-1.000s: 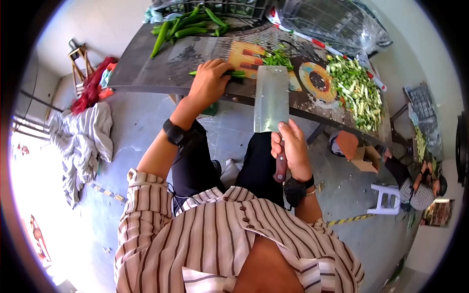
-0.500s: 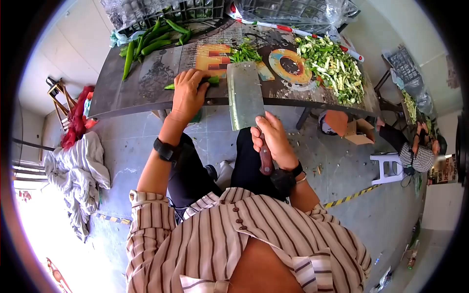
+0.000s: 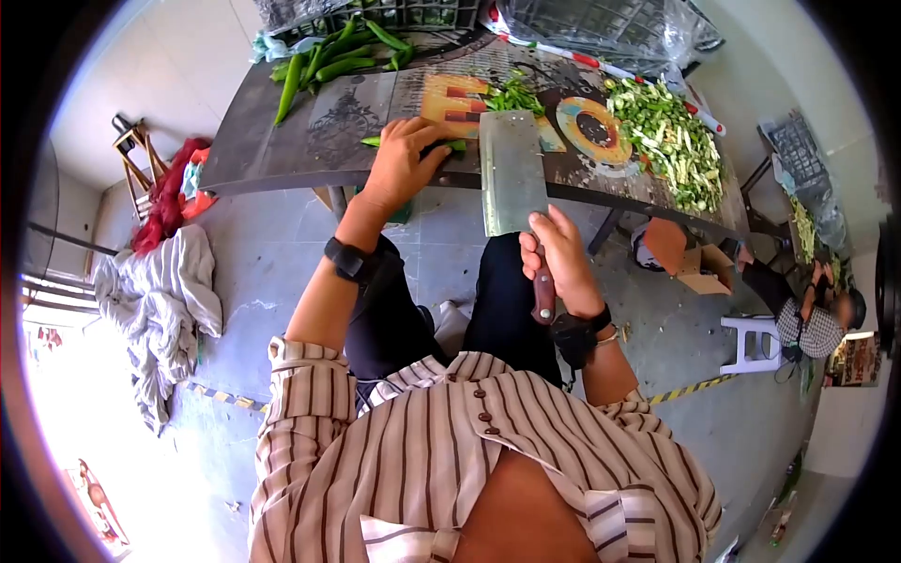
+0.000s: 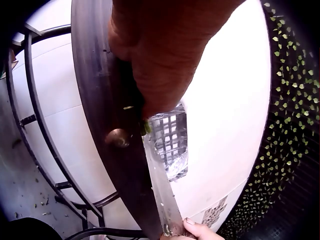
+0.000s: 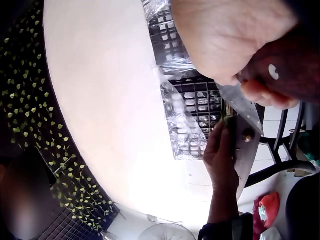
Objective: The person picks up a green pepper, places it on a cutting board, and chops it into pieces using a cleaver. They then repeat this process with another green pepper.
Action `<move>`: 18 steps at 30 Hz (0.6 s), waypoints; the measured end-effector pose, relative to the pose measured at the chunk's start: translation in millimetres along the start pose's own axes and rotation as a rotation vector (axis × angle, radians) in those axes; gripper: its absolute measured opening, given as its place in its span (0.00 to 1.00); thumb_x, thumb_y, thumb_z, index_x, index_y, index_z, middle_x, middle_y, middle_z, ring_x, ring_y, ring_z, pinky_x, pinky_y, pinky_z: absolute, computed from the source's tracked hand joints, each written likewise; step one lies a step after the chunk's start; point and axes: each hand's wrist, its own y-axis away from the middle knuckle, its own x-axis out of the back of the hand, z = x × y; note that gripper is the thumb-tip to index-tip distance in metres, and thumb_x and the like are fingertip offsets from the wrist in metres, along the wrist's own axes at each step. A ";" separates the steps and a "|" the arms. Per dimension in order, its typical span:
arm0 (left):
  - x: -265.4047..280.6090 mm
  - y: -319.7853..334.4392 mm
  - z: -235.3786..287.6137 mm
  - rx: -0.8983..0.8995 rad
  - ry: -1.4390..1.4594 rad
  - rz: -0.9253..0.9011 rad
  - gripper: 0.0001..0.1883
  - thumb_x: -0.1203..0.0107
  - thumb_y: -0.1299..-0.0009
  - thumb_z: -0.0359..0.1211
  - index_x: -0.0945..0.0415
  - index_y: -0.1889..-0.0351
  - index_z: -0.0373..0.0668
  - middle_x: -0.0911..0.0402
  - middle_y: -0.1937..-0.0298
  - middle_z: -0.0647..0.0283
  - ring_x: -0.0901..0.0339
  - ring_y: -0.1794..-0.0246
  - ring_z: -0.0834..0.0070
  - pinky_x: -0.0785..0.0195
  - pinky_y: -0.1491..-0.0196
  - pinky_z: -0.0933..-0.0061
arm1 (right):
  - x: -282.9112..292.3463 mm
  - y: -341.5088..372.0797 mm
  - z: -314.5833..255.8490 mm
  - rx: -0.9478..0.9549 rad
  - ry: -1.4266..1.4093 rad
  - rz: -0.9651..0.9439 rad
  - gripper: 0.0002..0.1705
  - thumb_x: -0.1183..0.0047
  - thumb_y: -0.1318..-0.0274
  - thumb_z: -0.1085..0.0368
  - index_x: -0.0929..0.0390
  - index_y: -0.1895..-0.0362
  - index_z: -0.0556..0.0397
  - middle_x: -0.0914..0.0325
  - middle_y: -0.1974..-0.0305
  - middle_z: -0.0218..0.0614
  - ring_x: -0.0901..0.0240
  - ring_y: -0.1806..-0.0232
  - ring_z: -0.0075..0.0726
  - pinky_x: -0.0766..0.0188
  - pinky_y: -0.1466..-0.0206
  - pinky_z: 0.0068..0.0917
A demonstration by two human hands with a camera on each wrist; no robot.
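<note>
The fingers of our left hand [image 3: 399, 164] grip one green pepper [image 3: 458, 144], those of our right hand [image 3: 563, 258] a cleaver [image 3: 512, 174], with the chopped heap [image 3: 676, 150] seemingly done and whole peppers [image 3: 345, 67] left uncut.

Dark table [image 3: 253, 150] with green peppers [image 3: 345, 67], chopped pieces [image 3: 671, 141]

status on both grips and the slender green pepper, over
Left grip holds slender green pepper against dark flat tabletop. Right grip holds broad brown-handled steel cleaver. Cleaver beside pepper; nothing visible between.
</note>
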 end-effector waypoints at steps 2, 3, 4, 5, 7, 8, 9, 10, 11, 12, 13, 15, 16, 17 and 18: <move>-4.8 2.2 -3.8 0.009 -0.029 0.011 0.11 0.41 0.40 0.29 0.20 0.58 0.44 0.21 0.59 0.62 0.28 0.54 0.61 0.41 0.45 0.64 | -1.2 1.2 -7.4 0.012 0.024 -0.018 0.09 0.56 0.33 0.61 0.39 0.65 0.49 0.34 0.78 0.28 0.39 0.85 0.20 0.38 0.85 0.22; -3.4 1.9 -1.8 0.016 -0.034 0.003 0.11 0.41 0.40 0.29 0.20 0.58 0.44 0.21 0.59 0.62 0.28 0.54 0.61 0.41 0.44 0.64 | -0.6 0.9 -10.7 0.007 0.028 -0.019 0.09 0.56 0.33 0.61 0.39 0.65 0.49 0.34 0.78 0.28 0.39 0.85 0.20 0.38 0.85 0.22; -2.2 1.9 0.1 0.021 -0.031 0.000 0.11 0.41 0.40 0.29 0.20 0.58 0.44 0.21 0.59 0.62 0.28 0.54 0.61 0.41 0.44 0.64 | -0.1 0.4 -13.8 0.022 0.040 -0.024 0.09 0.55 0.34 0.61 0.38 0.65 0.49 0.35 0.78 0.28 0.38 0.85 0.19 0.38 0.85 0.21; -1.3 2.1 1.9 0.014 -0.009 -0.007 0.11 0.40 0.40 0.29 0.20 0.59 0.44 0.21 0.60 0.62 0.28 0.54 0.62 0.41 0.44 0.65 | 0.1 0.3 -17.0 0.038 0.049 -0.027 0.09 0.55 0.34 0.61 0.38 0.65 0.49 0.35 0.78 0.28 0.38 0.85 0.19 0.38 0.85 0.21; 0.7 2.7 6.3 0.010 0.017 -0.028 0.11 0.40 0.41 0.29 0.20 0.59 0.44 0.21 0.60 0.62 0.28 0.54 0.62 0.41 0.44 0.65 | -2.4 -0.4 -31.2 0.074 0.072 -0.019 0.08 0.53 0.35 0.62 0.36 0.63 0.50 0.36 0.79 0.27 0.38 0.85 0.19 0.37 0.85 0.21; 1.9 2.8 9.1 0.033 0.028 -0.043 0.10 0.40 0.41 0.28 0.20 0.60 0.44 0.21 0.60 0.62 0.28 0.55 0.62 0.41 0.44 0.65 | -1.6 -2.9 -37.7 0.108 0.097 -0.025 0.08 0.52 0.35 0.62 0.36 0.62 0.51 0.36 0.79 0.27 0.38 0.86 0.19 0.38 0.85 0.21; 2.3 2.5 9.8 0.057 0.037 -0.052 0.10 0.40 0.41 0.28 0.20 0.61 0.44 0.22 0.61 0.62 0.28 0.56 0.62 0.41 0.45 0.64 | -2.8 -4.7 -46.7 0.121 0.119 -0.020 0.08 0.51 0.36 0.63 0.35 0.61 0.51 0.36 0.79 0.26 0.39 0.86 0.18 0.38 0.85 0.21; 1.4 2.3 8.4 0.061 0.035 -0.051 0.10 0.40 0.41 0.28 0.20 0.61 0.44 0.22 0.61 0.62 0.28 0.56 0.62 0.41 0.45 0.64 | 0.7 -10.8 -52.5 0.136 0.159 -0.039 0.08 0.50 0.36 0.64 0.35 0.62 0.53 0.36 0.80 0.27 0.38 0.87 0.18 0.38 0.85 0.20; -0.4 3.1 6.7 0.007 0.017 -0.004 0.10 0.39 0.42 0.28 0.20 0.62 0.44 0.22 0.61 0.63 0.28 0.57 0.62 0.41 0.45 0.64 | 3.4 -16.6 -58.5 0.180 0.274 -0.047 0.08 0.51 0.36 0.65 0.35 0.62 0.54 0.36 0.80 0.27 0.38 0.87 0.18 0.38 0.86 0.20; -2.7 4.4 5.1 -0.044 0.000 0.040 0.09 0.38 0.43 0.28 0.20 0.63 0.44 0.22 0.62 0.64 0.28 0.58 0.63 0.41 0.46 0.64 | 4.0 -22.1 -64.2 0.219 0.387 -0.054 0.08 0.51 0.37 0.65 0.34 0.62 0.56 0.36 0.80 0.27 0.38 0.87 0.18 0.38 0.86 0.20; -3.1 4.3 5.4 -0.037 0.002 0.033 0.09 0.38 0.43 0.28 0.20 0.63 0.44 0.22 0.62 0.64 0.28 0.58 0.63 0.41 0.46 0.64 | -1.9 -25.5 -73.3 0.227 0.463 -0.068 0.08 0.53 0.37 0.65 0.34 0.64 0.58 0.34 0.80 0.28 0.37 0.87 0.18 0.39 0.86 0.20; -3.1 3.8 5.6 -0.047 0.002 0.061 0.09 0.37 0.44 0.28 0.20 0.65 0.44 0.22 0.63 0.66 0.28 0.58 0.65 0.41 0.47 0.65 | -4.9 -35.3 -82.7 0.217 0.574 -0.098 0.09 0.53 0.37 0.64 0.34 0.65 0.58 0.33 0.81 0.28 0.37 0.87 0.17 0.39 0.86 0.20; -3.7 4.9 5.6 -0.044 0.005 0.052 0.09 0.37 0.44 0.28 0.20 0.65 0.44 0.22 0.63 0.66 0.28 0.58 0.65 0.41 0.47 0.65 | -5.8 -39.6 -85.6 0.218 0.694 -0.133 0.10 0.53 0.37 0.64 0.34 0.66 0.59 0.33 0.81 0.27 0.37 0.87 0.17 0.40 0.86 0.20; -4.2 5.6 5.8 -0.041 -0.010 0.060 0.08 0.37 0.45 0.28 0.20 0.66 0.44 0.22 0.63 0.66 0.28 0.58 0.66 0.41 0.47 0.65 | -8.6 -43.6 -87.2 0.213 0.738 -0.130 0.13 0.53 0.37 0.63 0.34 0.68 0.61 0.33 0.83 0.32 0.37 0.87 0.19 0.41 0.85 0.25; -0.9 6.7 7.8 -0.039 -0.024 0.073 0.08 0.37 0.45 0.29 0.19 0.67 0.44 0.22 0.63 0.67 0.27 0.58 0.67 0.40 0.48 0.66 | -13.9 -44.4 -90.6 0.211 0.738 -0.127 0.13 0.53 0.37 0.63 0.34 0.68 0.61 0.33 0.83 0.32 0.37 0.87 0.19 0.41 0.85 0.25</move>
